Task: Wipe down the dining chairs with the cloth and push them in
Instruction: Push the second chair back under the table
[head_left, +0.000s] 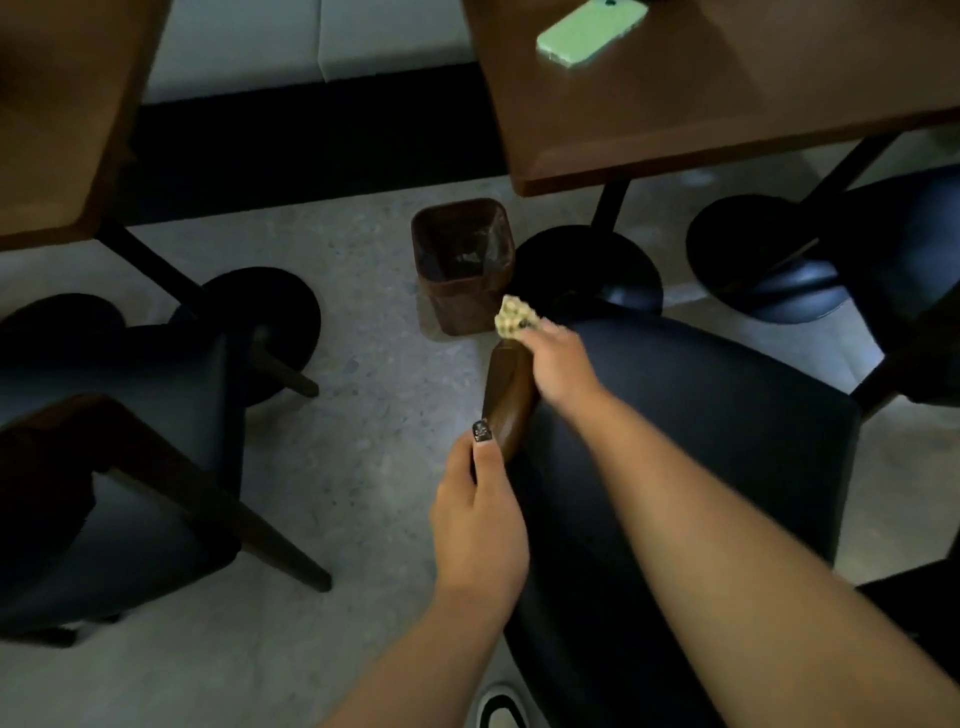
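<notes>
- My left hand (478, 514) grips the near end of the brown wooden armrest (508, 397) of the dark navy padded dining chair (701, 431), thumb laid along the top.
- My right hand (558, 364) pinches the small pale yellow waffle-weave cloth (514, 316) at the armrest's far tip.
- The armrest's long axis runs away from me, between my two hands, so I judge the wipe should run back towards my left hand, which is nearer me.
- The chair stands pulled out from the brown wooden table (727, 104), seat pointing towards it.
- The cloth looks bunched, mostly hidden under my fingers.
</notes>
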